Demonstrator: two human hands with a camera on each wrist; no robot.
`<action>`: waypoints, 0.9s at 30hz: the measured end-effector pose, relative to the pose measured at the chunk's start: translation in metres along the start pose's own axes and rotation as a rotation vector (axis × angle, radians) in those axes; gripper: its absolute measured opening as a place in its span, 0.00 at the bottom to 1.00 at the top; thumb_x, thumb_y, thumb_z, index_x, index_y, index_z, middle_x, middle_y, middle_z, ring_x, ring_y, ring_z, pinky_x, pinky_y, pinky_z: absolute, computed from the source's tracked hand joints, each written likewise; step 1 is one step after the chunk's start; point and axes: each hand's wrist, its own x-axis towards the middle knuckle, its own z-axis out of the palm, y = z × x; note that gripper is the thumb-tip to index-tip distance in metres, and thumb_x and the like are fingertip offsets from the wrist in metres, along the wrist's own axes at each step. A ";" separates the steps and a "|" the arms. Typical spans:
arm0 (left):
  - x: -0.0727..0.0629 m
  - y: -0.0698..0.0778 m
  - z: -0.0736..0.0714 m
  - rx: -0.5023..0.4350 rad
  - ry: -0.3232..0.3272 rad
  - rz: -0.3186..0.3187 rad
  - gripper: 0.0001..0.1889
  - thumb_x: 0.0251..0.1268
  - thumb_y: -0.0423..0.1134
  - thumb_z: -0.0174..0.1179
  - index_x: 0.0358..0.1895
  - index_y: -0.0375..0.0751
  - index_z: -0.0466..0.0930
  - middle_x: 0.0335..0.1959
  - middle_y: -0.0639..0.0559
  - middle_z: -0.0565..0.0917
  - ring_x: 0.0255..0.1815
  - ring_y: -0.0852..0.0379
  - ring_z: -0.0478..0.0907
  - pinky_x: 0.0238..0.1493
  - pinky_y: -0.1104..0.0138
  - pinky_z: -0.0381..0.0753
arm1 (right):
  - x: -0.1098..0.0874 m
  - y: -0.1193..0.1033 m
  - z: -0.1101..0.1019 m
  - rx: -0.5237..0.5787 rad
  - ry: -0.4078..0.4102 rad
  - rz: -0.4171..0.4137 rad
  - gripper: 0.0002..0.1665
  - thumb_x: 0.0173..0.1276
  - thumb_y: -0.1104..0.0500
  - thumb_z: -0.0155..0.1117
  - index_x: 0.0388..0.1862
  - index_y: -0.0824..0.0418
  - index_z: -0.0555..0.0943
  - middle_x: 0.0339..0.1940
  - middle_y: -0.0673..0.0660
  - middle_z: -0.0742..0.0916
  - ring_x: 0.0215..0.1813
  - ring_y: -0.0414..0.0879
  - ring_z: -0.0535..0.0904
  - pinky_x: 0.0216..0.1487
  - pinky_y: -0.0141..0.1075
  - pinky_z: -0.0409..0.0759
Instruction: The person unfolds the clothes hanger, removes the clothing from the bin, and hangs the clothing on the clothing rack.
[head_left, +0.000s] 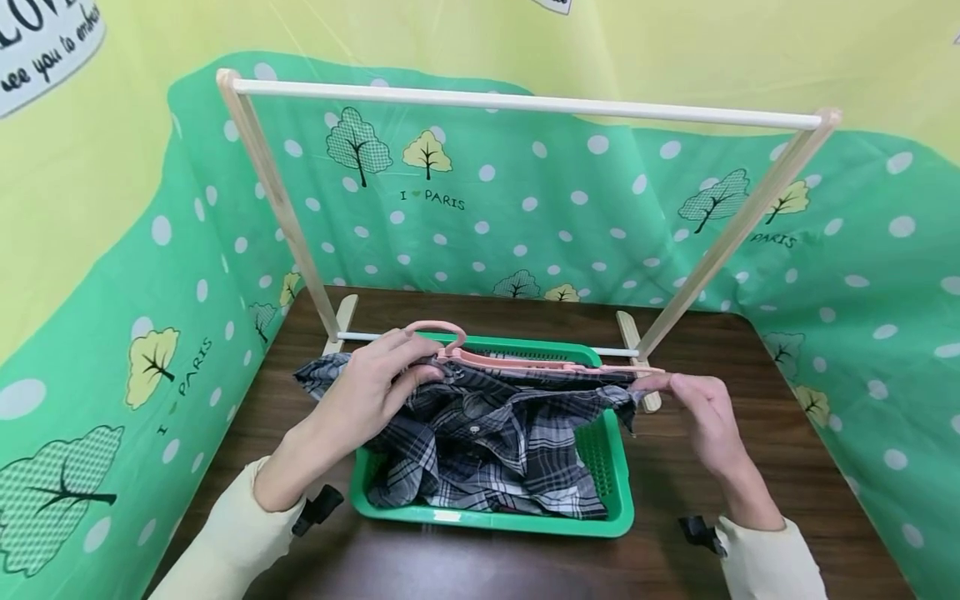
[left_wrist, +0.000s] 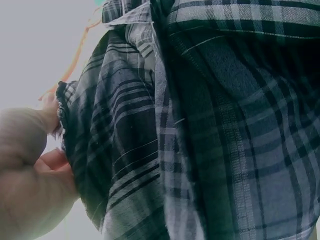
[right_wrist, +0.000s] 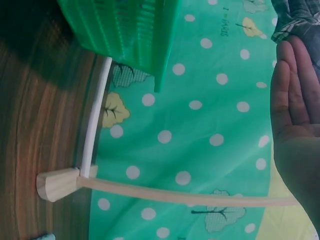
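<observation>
A dark, rumpled plaid shirt (head_left: 480, 442) sags between left hand (head_left: 371, 379) and right hand (head_left: 703, 408). Both pinch it beside a pink hanger (head_left: 517, 362).

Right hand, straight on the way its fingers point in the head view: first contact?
The plaid shirt, at the fingertips of the right hand. The pink hanger runs close by too, but depth there is unclear.
</observation>
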 end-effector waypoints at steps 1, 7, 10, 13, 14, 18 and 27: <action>-0.002 -0.005 0.002 -0.006 0.006 0.006 0.11 0.87 0.43 0.63 0.61 0.47 0.90 0.55 0.51 0.91 0.44 0.59 0.84 0.41 0.65 0.85 | 0.000 -0.001 0.000 0.009 0.002 0.027 0.32 0.91 0.70 0.40 0.43 0.66 0.95 0.44 0.44 0.98 0.55 0.34 0.93 0.62 0.23 0.83; -0.001 0.006 -0.006 0.019 -0.033 -0.039 0.09 0.83 0.39 0.66 0.58 0.44 0.89 0.51 0.50 0.91 0.43 0.57 0.86 0.43 0.62 0.86 | 0.001 0.003 0.004 0.087 0.014 0.039 0.31 0.90 0.72 0.44 0.42 0.64 0.96 0.43 0.44 0.98 0.46 0.35 0.91 0.55 0.24 0.84; 0.002 0.013 -0.008 0.039 -0.048 -0.071 0.10 0.77 0.33 0.71 0.57 0.44 0.90 0.50 0.50 0.91 0.43 0.56 0.87 0.45 0.60 0.87 | -0.001 0.004 0.005 0.110 0.025 0.021 0.30 0.87 0.76 0.46 0.41 0.63 0.96 0.41 0.43 0.98 0.41 0.35 0.88 0.49 0.24 0.83; 0.002 0.017 -0.008 0.044 -0.056 -0.108 0.10 0.76 0.33 0.72 0.56 0.44 0.90 0.50 0.51 0.91 0.44 0.57 0.86 0.45 0.59 0.87 | -0.003 0.004 0.006 0.079 0.056 0.040 0.31 0.85 0.79 0.49 0.40 0.58 0.97 0.36 0.42 0.96 0.34 0.35 0.82 0.37 0.27 0.76; 0.003 0.018 -0.007 0.043 -0.056 -0.120 0.10 0.77 0.33 0.72 0.56 0.44 0.89 0.50 0.51 0.91 0.44 0.57 0.86 0.46 0.59 0.88 | -0.004 0.004 0.007 0.071 0.069 0.050 0.31 0.84 0.80 0.50 0.39 0.57 0.97 0.34 0.41 0.95 0.32 0.36 0.79 0.34 0.29 0.73; 0.003 0.020 -0.004 0.025 -0.044 -0.145 0.11 0.78 0.34 0.71 0.58 0.41 0.88 0.52 0.49 0.92 0.51 0.54 0.89 0.53 0.55 0.91 | -0.004 0.003 0.009 0.024 0.140 0.092 0.32 0.82 0.81 0.54 0.37 0.52 0.96 0.31 0.41 0.93 0.30 0.38 0.74 0.29 0.33 0.66; 0.005 0.025 0.003 -0.023 0.025 -0.150 0.12 0.78 0.33 0.72 0.59 0.40 0.88 0.52 0.48 0.91 0.51 0.54 0.88 0.52 0.55 0.90 | -0.003 0.012 0.008 0.275 0.102 0.005 0.17 0.81 0.75 0.65 0.37 0.62 0.95 0.38 0.46 0.97 0.37 0.34 0.86 0.43 0.23 0.84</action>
